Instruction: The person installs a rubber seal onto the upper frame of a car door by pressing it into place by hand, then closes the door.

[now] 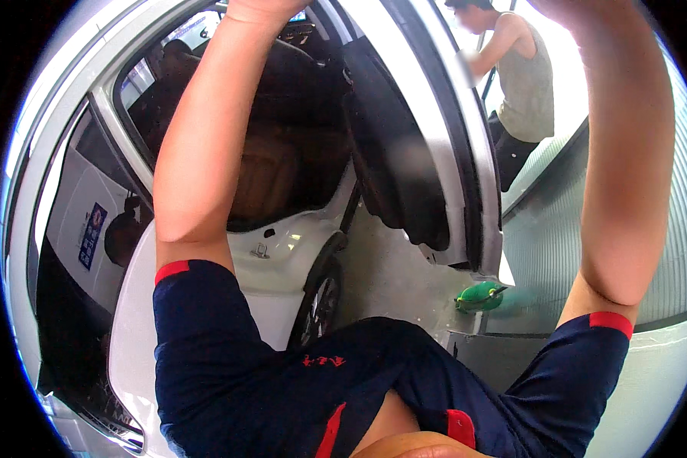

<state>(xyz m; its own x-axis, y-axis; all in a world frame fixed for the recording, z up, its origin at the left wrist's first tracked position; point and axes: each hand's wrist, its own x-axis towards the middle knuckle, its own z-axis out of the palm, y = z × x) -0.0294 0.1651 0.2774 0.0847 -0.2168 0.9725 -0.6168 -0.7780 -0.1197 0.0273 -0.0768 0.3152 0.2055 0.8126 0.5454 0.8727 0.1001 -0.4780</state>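
Both my arms are raised, bare below short dark blue sleeves with red trim. Only the base of my left hand (269,8) shows at the top edge, in front of the door opening of a white car (278,309); its fingers are out of the picture. My right hand (576,9) is likewise cut off at the top edge, to the right of the open car door (435,126). What either hand holds or touches is hidden. Through the opening shows a brownish seat (266,179), with a metal door striker (261,250) on the body below.
Beyond the door stands another person (528,80) in a light sleeveless top. A green rounded container (481,296) sits on the floor (382,263) below the door's edge. A ribbed wall panel (546,237) runs along the right. The car's wheel (322,305) is near my body.
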